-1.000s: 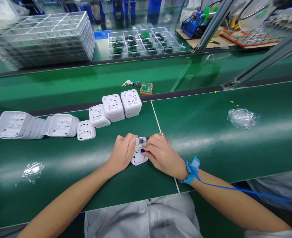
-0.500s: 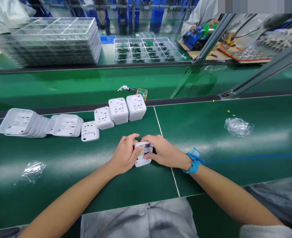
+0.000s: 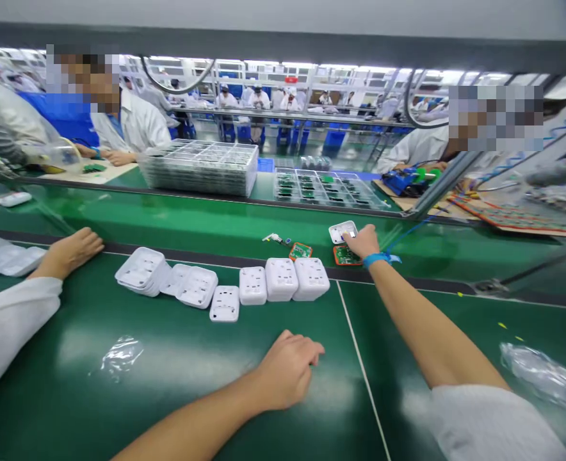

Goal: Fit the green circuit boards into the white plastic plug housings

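Observation:
My right hand (image 3: 362, 242) is stretched far forward over the back belt, with a blue wrist strap (image 3: 379, 259) on the wrist. Its fingertips are closed on the edge of a white plastic housing (image 3: 340, 230) that lies open side up. An orange-framed green circuit board (image 3: 345, 256) lies right under the hand. My left hand (image 3: 289, 370) rests on the near green mat (image 3: 168, 384), fingers loosely bent and apart, holding nothing. A row of white housings (image 3: 282, 278) stands just beyond it.
More white housings (image 3: 143, 270) lean in stacks at the left. A second orange board (image 3: 301, 251) and a small connector (image 3: 274, 239) lie on the belt. A co-worker's hand (image 3: 69, 251) rests at the left. Clear trays (image 3: 201, 166) stand behind; plastic bags (image 3: 537, 374) lie on the mat.
Both hands were working on the white housing near the front edge. My right hand has carried it far forward onto the back belt, my left hand has let go, and the view has tilted up.

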Motion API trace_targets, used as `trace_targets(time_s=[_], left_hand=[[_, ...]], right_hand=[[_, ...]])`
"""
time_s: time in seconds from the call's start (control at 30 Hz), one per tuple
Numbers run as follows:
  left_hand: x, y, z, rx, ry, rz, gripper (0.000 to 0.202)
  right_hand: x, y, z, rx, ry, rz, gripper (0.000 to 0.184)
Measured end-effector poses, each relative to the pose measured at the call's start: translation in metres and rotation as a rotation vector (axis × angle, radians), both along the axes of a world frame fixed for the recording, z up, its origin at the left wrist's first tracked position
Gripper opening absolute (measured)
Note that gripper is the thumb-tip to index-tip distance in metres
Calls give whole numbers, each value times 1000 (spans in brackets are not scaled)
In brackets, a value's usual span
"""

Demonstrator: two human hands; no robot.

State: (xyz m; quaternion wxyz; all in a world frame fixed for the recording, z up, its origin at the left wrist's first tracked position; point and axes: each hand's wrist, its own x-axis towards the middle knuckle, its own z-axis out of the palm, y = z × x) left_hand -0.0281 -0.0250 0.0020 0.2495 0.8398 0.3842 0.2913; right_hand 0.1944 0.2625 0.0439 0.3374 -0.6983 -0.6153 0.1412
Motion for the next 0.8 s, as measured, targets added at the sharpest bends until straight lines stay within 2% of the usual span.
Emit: trace_targets(time_s=[0.03,0.07,0.2,0.27,0.43,0.53,0.67,0.8], left_hand=[[-1,1,-3,13,-26,4,36],[-1,1,-5,19,-50,17,39],[0,1,-7,-8,-110,89,36],[1,0,-6,-25,-121,103,33],[2,0,-3,-29,-122,90,33],[1,0,-2,-38,-123,94,34],[0,0,-3,-83,-147,103,35],[1,-2,-3,-212,-298,128,41]], right_hand=[[-11,4,-1,26,-50,-5,68],[-21,5,-4,35,-100,51,74],[-59,0,-23,-50,-269,580,85],[-71,-3,-30,-89,-279,703,89],[-89,0,-30,-90,-247,750,95],[-96,3,-21,-59,-210,733,81],[-89,5,1,-52,-146,674,52],[-59,1,34,-21,-64,605,47]])
